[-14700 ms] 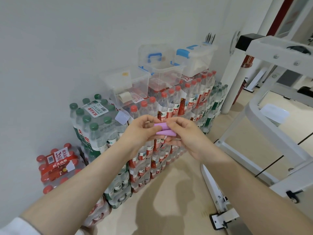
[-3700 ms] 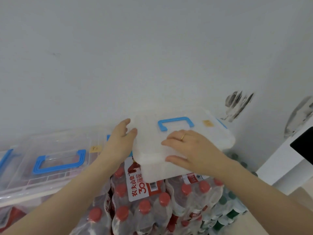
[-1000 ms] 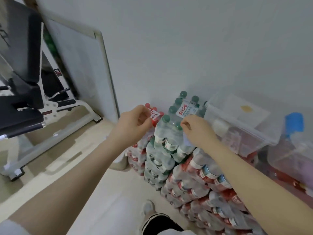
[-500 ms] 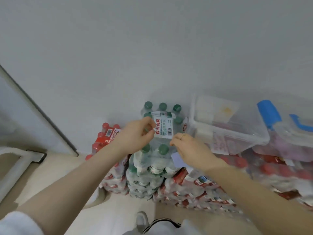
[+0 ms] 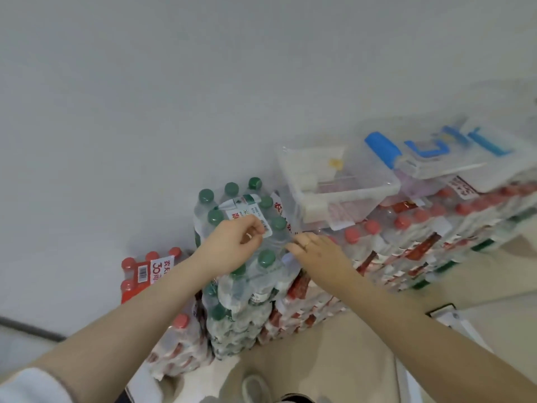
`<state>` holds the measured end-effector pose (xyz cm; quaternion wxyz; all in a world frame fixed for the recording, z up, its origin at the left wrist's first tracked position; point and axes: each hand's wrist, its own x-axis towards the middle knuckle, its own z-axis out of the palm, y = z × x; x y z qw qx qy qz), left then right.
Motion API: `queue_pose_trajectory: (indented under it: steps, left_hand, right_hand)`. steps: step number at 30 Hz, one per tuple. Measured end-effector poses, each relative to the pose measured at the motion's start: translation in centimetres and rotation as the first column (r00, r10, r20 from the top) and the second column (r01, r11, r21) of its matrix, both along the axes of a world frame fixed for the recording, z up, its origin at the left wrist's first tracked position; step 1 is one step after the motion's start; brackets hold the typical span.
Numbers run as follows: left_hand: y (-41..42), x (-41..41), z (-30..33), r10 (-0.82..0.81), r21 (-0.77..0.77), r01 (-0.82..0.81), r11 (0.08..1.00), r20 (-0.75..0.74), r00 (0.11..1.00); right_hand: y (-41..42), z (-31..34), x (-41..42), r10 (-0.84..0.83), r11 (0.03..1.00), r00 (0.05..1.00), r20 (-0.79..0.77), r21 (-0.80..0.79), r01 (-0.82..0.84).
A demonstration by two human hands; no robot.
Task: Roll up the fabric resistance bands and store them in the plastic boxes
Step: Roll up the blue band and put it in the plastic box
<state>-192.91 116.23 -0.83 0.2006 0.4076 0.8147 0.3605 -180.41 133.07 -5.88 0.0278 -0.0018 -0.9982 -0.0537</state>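
A small pale lavender piece (image 5: 290, 260), maybe a folded fabric band, lies on a shrink-wrapped pack of green-capped bottles (image 5: 247, 274). My right hand (image 5: 315, 253) is on it and pinches its edge from above. My left hand (image 5: 232, 242) hovers over the same pack beside its white label (image 5: 250, 212), fingers curled, with nothing visible inside them. To the right, an open clear plastic box (image 5: 348, 196) sits on red-capped bottle packs. Beyond it stand lidded clear boxes with blue handles (image 5: 430, 152); a purple tint (image 5: 406, 183) shows through one wall.
Stacked packs of red-capped bottles (image 5: 406, 237) run along the grey wall to the right. A lower red pack (image 5: 148, 271) stands at the left. Beige floor lies below, with my shoe (image 5: 255, 386) near the bottom edge and a white frame foot (image 5: 444, 312) at right.
The view has swung from the gym equipment on the left back to the bottle packs. Both hands have stayed over the green-capped pack, the right one on the pale piece.
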Motion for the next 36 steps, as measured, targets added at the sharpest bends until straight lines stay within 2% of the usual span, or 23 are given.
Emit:
queue_pose_trajectory:
  steps: [3,4,6,8,9,10,12,13,16,19,22,27,30,33,36]
  left_hand:
    - [-0.7,0.2,0.0,-0.05,0.037,0.05,0.998,-0.009,0.999]
    - [-1.1,0.2,0.2,-0.063,0.053,0.063,0.997,-0.009,0.998]
    - [-1.8,0.0,0.7,-0.079,0.093,0.08,0.992,-0.018,0.997]
    - [-2.5,0.0,1.7,-0.095,0.166,0.1,0.981,-0.034,0.995]
    - [-2.8,0.3,2.4,-0.112,0.207,0.114,0.972,-0.022,0.993]
    - [-3.0,0.6,3.1,-0.13,0.247,0.123,0.961,0.012,0.991]
    - [-3.7,1.1,4.5,-0.182,0.323,0.137,0.937,0.113,0.977]
    - [-4.0,1.3,5.1,-0.219,0.353,0.152,0.923,0.157,0.963]
    - [-5.1,2.4,6.6,-0.323,0.425,0.187,0.886,0.275,0.905]
    - [-6.0,4.2,7.6,-0.389,0.551,0.12,0.826,0.402,0.829]
    - [-7.0,5.8,7.6,-0.398,0.593,0.051,0.804,0.472,0.786]
    - [-9.6,6.5,5.8,-0.367,0.531,0.03,0.847,0.543,0.755]
    - [-10.8,6.6,4.9,-0.352,0.475,0.071,0.877,0.537,0.767]
    - [-11.0,6.6,4.8,-0.323,0.444,0.046,0.895,0.573,0.754]
    - [-10.6,6.2,4.6,-0.256,0.443,-0.021,0.896,0.555,0.791]
  right_hand:
    - [-0.7,0.5,-0.1,-0.064,0.992,0.991,-0.122,0.104,0.076]
    - [-1.0,0.7,-0.1,-0.07,0.992,0.978,-0.198,0.093,0.09]
    - [-2.3,2.1,0.1,-0.115,0.993,0.925,-0.362,-0.058,0.101]
    - [-3.9,4.6,0.2,-0.202,0.955,0.826,-0.526,-0.292,0.048]
    - [-4.7,6.2,0.4,-0.285,0.901,0.786,-0.549,-0.432,0.024]
    - [-5.7,7.8,0.6,-0.379,0.805,0.772,-0.51,-0.593,0.004]
    - [-7.2,10.7,1.0,-0.518,0.514,0.78,-0.351,-0.857,-0.044]
    - [-7.8,11.8,1.2,-0.554,0.375,0.776,-0.302,-0.922,-0.092]
    - [-9.7,14.2,1.8,-0.607,0.125,0.757,-0.242,-0.97,-0.21]
    - [-11.5,15.2,2.0,-0.646,-0.024,0.74,-0.188,-0.964,-0.265]
    - [-12.9,15.8,2.2,-0.703,-0.061,0.693,-0.161,-0.957,-0.284]
    - [-14.8,15.7,3.2,-0.749,-0.105,0.646,-0.144,-0.938,-0.331]
    - [-15.8,14.8,3.8,-0.774,-0.024,0.615,-0.152,-0.963,-0.268]
    - [-16.7,13.7,4.5,-0.79,0.131,0.585,-0.185,-0.982,-0.135]
    - [-18.1,12.0,4.6,-0.759,0.21,0.632,-0.156,-0.978,0.011]
